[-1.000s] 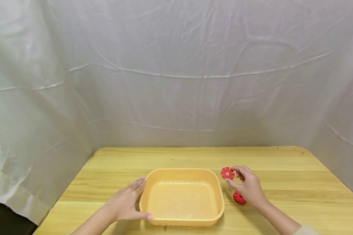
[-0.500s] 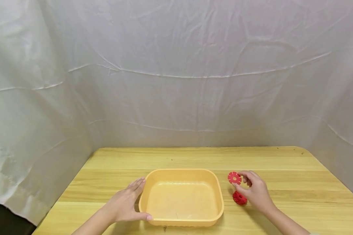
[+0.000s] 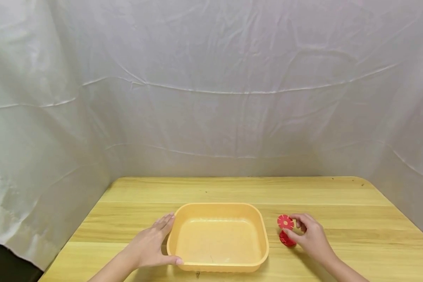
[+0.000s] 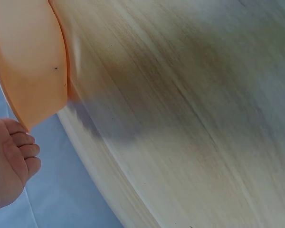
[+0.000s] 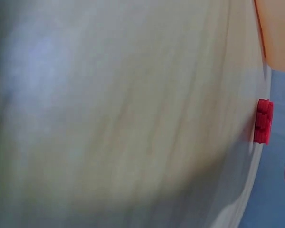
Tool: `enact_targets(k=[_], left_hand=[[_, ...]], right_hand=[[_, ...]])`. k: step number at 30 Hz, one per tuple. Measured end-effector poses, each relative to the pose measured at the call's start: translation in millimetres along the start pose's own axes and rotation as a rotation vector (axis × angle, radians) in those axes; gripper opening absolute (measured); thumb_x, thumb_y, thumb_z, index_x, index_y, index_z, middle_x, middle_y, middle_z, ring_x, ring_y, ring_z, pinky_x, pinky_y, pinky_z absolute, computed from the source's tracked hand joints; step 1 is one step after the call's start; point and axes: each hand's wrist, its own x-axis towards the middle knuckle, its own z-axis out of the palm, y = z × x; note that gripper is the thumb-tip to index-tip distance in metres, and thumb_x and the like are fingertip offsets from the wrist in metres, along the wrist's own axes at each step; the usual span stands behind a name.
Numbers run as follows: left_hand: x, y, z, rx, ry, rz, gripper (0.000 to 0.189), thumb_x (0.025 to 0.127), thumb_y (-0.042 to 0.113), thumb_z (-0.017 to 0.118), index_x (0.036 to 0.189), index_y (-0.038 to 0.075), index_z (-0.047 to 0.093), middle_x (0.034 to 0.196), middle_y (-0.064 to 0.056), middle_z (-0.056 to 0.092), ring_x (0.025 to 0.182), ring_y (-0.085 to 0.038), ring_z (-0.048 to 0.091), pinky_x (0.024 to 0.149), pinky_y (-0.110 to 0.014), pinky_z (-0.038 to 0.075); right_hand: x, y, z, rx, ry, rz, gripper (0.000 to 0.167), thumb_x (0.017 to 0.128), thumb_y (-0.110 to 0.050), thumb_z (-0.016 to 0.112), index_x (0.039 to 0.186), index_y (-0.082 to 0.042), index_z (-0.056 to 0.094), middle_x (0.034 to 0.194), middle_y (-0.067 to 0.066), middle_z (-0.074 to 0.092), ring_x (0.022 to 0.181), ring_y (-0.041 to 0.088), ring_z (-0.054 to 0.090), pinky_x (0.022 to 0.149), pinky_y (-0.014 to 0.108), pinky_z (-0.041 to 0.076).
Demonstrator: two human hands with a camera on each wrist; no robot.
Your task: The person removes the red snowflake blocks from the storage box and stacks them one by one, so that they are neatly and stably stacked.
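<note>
In the head view my right hand [image 3: 311,237] pinches a thin red slotted building disc [image 3: 285,222] with a round centre hole at its edge, between thumb and index finger. Just below the disc a small stack of red slotted discs [image 3: 287,240] lies on the table, partly covered by my thumb. The right wrist view shows that stack [image 5: 263,121] side-on, with a bit of my hand at the right edge. My left hand [image 3: 149,244] rests spread against the left side of a yellow-orange plastic basin [image 3: 223,268], fingers straight along its outer wall and thumb at the front left corner.
The basin's bare floor [image 3: 218,241] is visible, with nothing in it. A wood-grain table [image 3: 144,196] carries everything, and its rounded far edge meets a pale hanging cloth [image 3: 211,117] that encloses the back and sides.
My right hand has moved right and toward me with the pinched disc, from beside the basin's far right corner to just above the red stack. The left hand and basin stay put.
</note>
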Motion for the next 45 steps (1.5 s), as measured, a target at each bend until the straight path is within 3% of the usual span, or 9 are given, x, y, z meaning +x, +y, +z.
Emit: enact_targets(k=[7, 19, 31, 45], left_hand=[[-0.8, 0.5, 1.7, 0.005, 0.018, 0.003, 0.112, 0.069, 0.080, 0.049, 0.136, -0.009, 0.038, 0.143, -0.025, 0.038, 0.129, -0.039, 0.042, 0.094, -0.048, 0.048], [0.4, -0.2, -1.1, 0.005, 0.010, 0.013, 0.113, 0.069, 0.080, 0.049, 0.136, -0.010, 0.038, 0.142, -0.027, 0.038, 0.130, -0.040, 0.041, 0.100, -0.048, 0.043], [0.6, -0.5, 0.0, 0.018, 0.011, 0.006, 0.113, 0.068, 0.081, 0.050, 0.136, -0.009, 0.038, 0.142, -0.026, 0.039, 0.130, -0.039, 0.041, 0.101, -0.047, 0.043], [1.2, 0.2, -0.6, 0.011, 0.003, 0.000, 0.114, 0.068, 0.081, 0.050, 0.136, -0.010, 0.038, 0.142, -0.026, 0.038, 0.130, -0.039, 0.041, 0.101, -0.047, 0.042]], right_hand=[[-7.1, 3.4, -4.0, -0.011, -0.068, 0.072, 0.033, 0.061, 0.001, 0.080, 0.091, 0.002, 0.066, 0.070, -0.005, 0.045, 0.062, -0.002, 0.035, 0.049, 0.017, 0.035], [-16.8, 9.1, -3.7, -0.005, -0.154, 0.110, 0.027, 0.062, -0.002, 0.080, 0.085, -0.002, 0.065, 0.066, -0.006, 0.044, 0.059, -0.004, 0.034, 0.047, 0.017, 0.034], [-16.7, 10.5, -4.1, 0.007, -0.228, 0.189, 0.027, 0.066, -0.007, 0.080, 0.089, -0.002, 0.067, 0.066, -0.006, 0.045, 0.058, -0.003, 0.036, 0.049, 0.017, 0.035], [-16.4, 9.6, -4.7, -0.005, -0.238, 0.196, 0.026, 0.068, -0.009, 0.079, 0.090, -0.002, 0.067, 0.066, -0.007, 0.045, 0.059, -0.003, 0.035, 0.049, 0.017, 0.034]])
